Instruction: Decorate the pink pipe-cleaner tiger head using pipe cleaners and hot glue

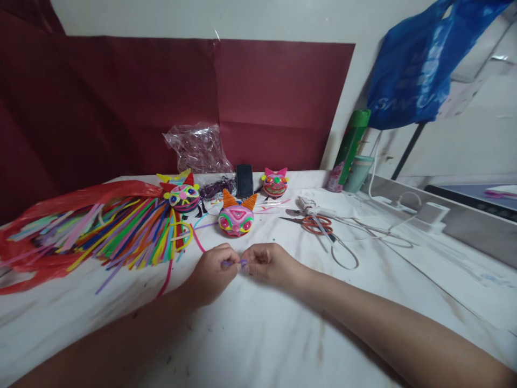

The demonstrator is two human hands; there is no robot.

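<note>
Between my two hands is a short purple pipe cleaner (243, 262), mostly covered by the fingers. My left hand (214, 272) is closed round one part of it. With thumb and fingers, my right hand (271, 264) pinches the other end. Just beyond the hands sits a pink animal head with orange ears (236, 218), made of coiled pipe cleaners. A second head with red ears (183, 195) is at the left, and a third with pink ears (275, 183) stands farther back. Many coloured pipe cleaners (129, 231) fan out at the left.
A red plastic bag (121, 189) lies under the pipe cleaners. Orange-handled scissors (316, 225), a glue gun (307, 205) and white cables lie at the right. Behind are a phone (244, 181), clear wrap (200, 148), a green can (352, 145) and a cup (359, 173).
</note>
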